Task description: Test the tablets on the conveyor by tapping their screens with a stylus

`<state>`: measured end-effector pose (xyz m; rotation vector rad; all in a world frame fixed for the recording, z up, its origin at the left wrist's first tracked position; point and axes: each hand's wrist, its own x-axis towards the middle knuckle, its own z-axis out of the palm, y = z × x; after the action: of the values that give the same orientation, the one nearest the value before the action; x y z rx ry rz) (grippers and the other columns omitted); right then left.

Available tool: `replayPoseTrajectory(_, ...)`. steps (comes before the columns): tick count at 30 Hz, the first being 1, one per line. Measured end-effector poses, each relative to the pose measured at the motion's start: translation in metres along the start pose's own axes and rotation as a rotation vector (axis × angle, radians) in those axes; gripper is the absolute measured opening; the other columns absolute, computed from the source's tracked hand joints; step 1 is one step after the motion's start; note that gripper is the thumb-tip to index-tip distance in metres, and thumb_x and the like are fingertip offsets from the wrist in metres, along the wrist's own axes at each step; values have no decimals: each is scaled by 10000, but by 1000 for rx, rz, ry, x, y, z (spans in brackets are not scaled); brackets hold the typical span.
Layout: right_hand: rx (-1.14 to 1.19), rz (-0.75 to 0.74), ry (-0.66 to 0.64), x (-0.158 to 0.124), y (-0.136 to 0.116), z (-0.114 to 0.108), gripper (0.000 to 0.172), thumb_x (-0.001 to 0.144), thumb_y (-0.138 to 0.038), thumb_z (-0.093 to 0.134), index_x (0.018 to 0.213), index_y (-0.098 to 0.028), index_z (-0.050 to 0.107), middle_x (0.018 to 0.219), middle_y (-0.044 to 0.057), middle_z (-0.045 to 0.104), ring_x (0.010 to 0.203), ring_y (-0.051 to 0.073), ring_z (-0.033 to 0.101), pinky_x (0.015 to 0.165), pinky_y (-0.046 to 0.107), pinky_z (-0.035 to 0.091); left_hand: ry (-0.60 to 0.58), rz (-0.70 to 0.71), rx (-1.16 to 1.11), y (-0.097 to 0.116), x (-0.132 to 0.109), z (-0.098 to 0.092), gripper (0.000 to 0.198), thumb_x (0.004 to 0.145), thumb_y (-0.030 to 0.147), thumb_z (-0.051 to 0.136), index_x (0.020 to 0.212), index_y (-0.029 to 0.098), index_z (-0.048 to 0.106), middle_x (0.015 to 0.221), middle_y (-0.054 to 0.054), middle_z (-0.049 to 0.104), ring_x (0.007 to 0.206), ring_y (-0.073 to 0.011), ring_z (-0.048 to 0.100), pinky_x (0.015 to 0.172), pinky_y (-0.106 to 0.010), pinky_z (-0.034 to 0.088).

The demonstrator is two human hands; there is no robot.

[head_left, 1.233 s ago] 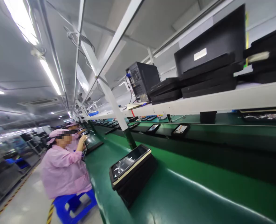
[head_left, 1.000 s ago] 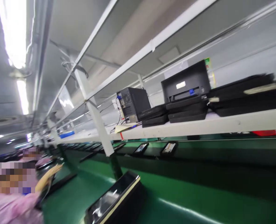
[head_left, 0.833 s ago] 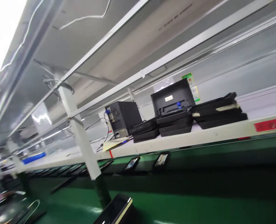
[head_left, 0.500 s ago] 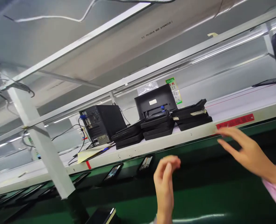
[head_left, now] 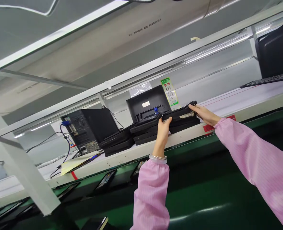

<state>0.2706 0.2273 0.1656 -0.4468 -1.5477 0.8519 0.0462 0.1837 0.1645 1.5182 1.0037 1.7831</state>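
Observation:
Both hands are at the right-hand stack of flat black trays (head_left: pixel 183 126) on the white shelf. My right hand (head_left: pixel 203 114) grips the far right corner of the top tray (head_left: pixel 181 111), thumb and fingers closed on its edge. At the same tray's left end, my left hand (head_left: pixel 163 129) is closed, its fingers partly hidden behind the rim. The tray still lies on or very near the stack; I cannot tell whether it is raised. A light strip of tape shows on the stack's front. Close by on the left stands a middle stack of black trays (head_left: pixel 145 131).
Another black stack (head_left: pixel 118 143) sits beside a computer tower (head_left: pixel 91 129). Behind the stacks is a monitor (head_left: pixel 146 107). Below the shelf edge, several phone-like devices (head_left: pixel 105 179) lie on the green surface (head_left: pixel 203 195). A white post (head_left: pixel 24 175) rises at left.
Both hands have reached forward and up from above the green surface to the right stack and taken hold of its top tray. The view has shifted slightly to the right.

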Motion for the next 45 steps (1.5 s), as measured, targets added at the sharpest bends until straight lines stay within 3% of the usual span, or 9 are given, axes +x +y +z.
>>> replayPoseTrajectory(5, 117, 10, -100, -9, -11, -7, 501, 835, -675, 905, 899, -216, 715, 1062, 65, 722, 1188, 333, 590, 1016, 374, 531, 15, 109, -90, -2, -5, 6, 588, 891, 186, 796, 1424, 83, 569, 1001, -70, 765, 1066, -214, 700, 1034, -310, 498)
replayPoseTrajectory(11, 173, 3, -74, 0, -8, -14, 565, 797, -712, 956, 939, -199, 769, 1098, 62, 721, 1176, 321, 591, 857, 293, 559, 29, 145, -204, 4, -9, 9, 601, 940, 74, 739, 1501, 90, 525, 1178, -92, 753, 1192, -193, 669, 1113, -285, 463)
replayPoseTrajectory(14, 177, 12, -46, 11, -5, -16, 523, 858, -694, 922, 952, -199, 778, 1078, 63, 729, 1145, 326, 614, 843, 304, 575, 55, 134, -273, 6, -11, 11, 673, 915, 42, 783, 1523, 78, 496, 1179, -108, 753, 1223, -209, 660, 1148, -305, 446)
replayPoseTrajectory(18, 175, 13, -34, 23, -7, -18, 441, 945, -644, 848, 922, -211, 765, 1125, 63, 727, 1215, 344, 586, 940, 345, 581, 28, 138, -308, 7, -12, 13, 713, 882, 22, 818, 1516, 121, 508, 1182, -84, 754, 1232, -219, 659, 1162, -333, 444)
replayPoseTrajectory(22, 146, 6, -94, 23, -9, -16, 457, 873, -630, 911, 903, -199, 761, 1145, 91, 721, 1236, 372, 574, 1053, 382, 533, 12, 148, -286, 4, -9, 13, 672, 927, -1, 731, 1538, 91, 467, 1238, -120, 728, 1257, -236, 643, 1160, -345, 447)
replayPoseTrajectory(27, 105, 22, -203, 11, -11, -16, 479, 840, -625, 941, 1034, -215, 788, 1186, 78, 715, 1259, 387, 560, 1167, 455, 433, -6, 151, -265, -2, -6, 7, 750, 906, 33, 766, 1568, 93, 420, 1244, -135, 725, 1259, -238, 640, 1168, -357, 428)
replayPoseTrajectory(34, 33, 23, -244, 3, -12, -21, 428, 873, -609, 928, 1056, -237, 818, 1224, 54, 704, 1305, 389, 521, 1247, 519, 299, -62, 139, -215, -1, -12, -1, 825, 874, 31, 753, 1595, 42, 351, 884, -22, 754, 1040, -165, 711, 1178, -385, 408)
replayPoseTrajectory(40, 27, -9, -213, -1, -11, -25, 438, 878, -631, 910, 1035, -231, 827, 1201, 70, 713, 1323, 385, 503, 1242, 530, 303, -87, 125, -214, -2, -10, 0, 806, 877, 50, 727, 1598, 93, 369, 1111, -77, 756, 1156, -169, 670, 1173, -339, 403)
replayPoseTrajectory(45, 1, -38, -186, -1, -8, -28, 369, 877, -570, 923, 1038, -251, 831, 1226, 50, 703, 1342, 375, 485, 1269, 528, 239, -73, 135, -174, -3, -10, 0, 785, 896, 53, 711, 1599, 73, 362, 1037, -68, 761, 1123, -168, 684, 1182, -353, 387)
